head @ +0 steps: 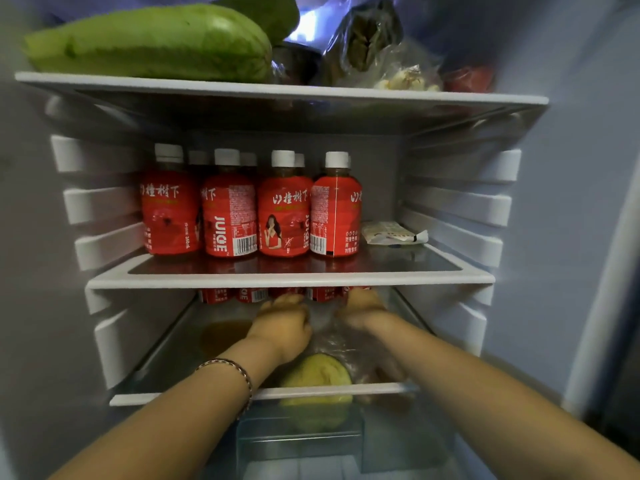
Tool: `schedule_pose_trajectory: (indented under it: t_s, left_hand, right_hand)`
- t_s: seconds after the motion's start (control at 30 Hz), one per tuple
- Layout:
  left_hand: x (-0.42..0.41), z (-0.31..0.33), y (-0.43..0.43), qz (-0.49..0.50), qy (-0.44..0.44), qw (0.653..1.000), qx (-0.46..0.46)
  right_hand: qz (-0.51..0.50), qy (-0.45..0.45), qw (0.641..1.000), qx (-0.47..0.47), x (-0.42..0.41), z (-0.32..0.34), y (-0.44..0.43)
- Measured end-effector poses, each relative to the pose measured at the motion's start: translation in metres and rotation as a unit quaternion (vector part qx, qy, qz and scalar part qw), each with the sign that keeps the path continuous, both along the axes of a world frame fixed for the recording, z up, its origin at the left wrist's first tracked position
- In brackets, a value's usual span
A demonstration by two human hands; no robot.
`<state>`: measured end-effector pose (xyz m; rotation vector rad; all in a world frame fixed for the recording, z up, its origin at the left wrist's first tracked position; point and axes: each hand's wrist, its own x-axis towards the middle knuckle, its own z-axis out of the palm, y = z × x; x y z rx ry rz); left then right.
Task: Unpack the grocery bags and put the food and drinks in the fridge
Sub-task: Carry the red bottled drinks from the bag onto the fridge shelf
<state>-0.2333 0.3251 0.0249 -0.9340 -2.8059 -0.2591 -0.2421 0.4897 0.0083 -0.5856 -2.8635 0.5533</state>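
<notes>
Clear plastic bag [334,342] lies on the lower shelf [173,398], centre to right. A yellow-green fruit [317,374] inside it sits at the front rim. The film is crumpled and blurred, so I cannot tell what else is in it.

Left hand [282,327] is at 10 o'clock from the fruit, knuckles up, fingers curled tight against the bag's left edge. I read it as gripping the film. Right hand [363,310] is at 1 o'clock from the fruit, laid on the bag's far end. Its finger ends are lost behind the film and the middle shelf [277,280] rim, so I cannot tell whether it grips or only presses. Bracelet [239,370] on the left wrist.

Step in hand, as I judge it: seating the bagged produce on the lower shelf. The next move calls for sliding the bag deeper, towards 12 o'clock, so the fruit clears the front rim, then letting go and drawing both arms out low under the shelf above.

Outward:
- Behind the hands at 12 o'clock, a row of red juice bottles [249,294], only their bases showing.
- At 9 o'clock from the left hand, a brownish patch [221,336] on the glass, nature unclear.
- On the middle shelf, more red juice bottles with white caps [284,209], and a white packet [394,233] at their 3 o'clock.
- On the top shelf, a large green gourd [149,43] and bagged greens [367,36].
- Below, a clear drawer [301,439].
</notes>
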Motion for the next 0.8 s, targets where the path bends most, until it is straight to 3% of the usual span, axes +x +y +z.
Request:
schedule_pose_trajectory:
  t_s: [0.1,0.27,0.4,0.6,0.7,0.8]
  left_hand:
    - [0.018,0.004,-0.005,-0.005,-0.036,0.998,0.046]
    - [0.047,0.016,-0.029,-0.033,-0.052,0.997,0.037]
    - [0.078,0.02,-0.045,-0.081,-0.058,0.994,0.039]
    - [0.159,0.0,-0.036,-0.203,-0.081,0.976,-0.019]
    - [0.237,-0.016,-0.021,-0.288,-0.094,0.948,-0.094]
    - [0.324,-0.031,-0.004,-0.374,-0.092,0.916,-0.109]
  right_hand:
    - [0.032,-0.022,0.999,-0.009,0.026,0.015,-0.014]
    - [0.059,0.033,0.99,-0.12,0.09,0.022,-0.035]
    - [0.04,0.034,0.988,-0.142,0.161,0.03,-0.064]
    - [-0.052,-0.05,0.989,-0.131,0.29,0.012,-0.103]
    - [-0.119,-0.098,0.981,-0.115,0.381,-0.005,-0.115]
    - [-0.19,-0.14,0.963,-0.127,0.472,-0.023,-0.122]
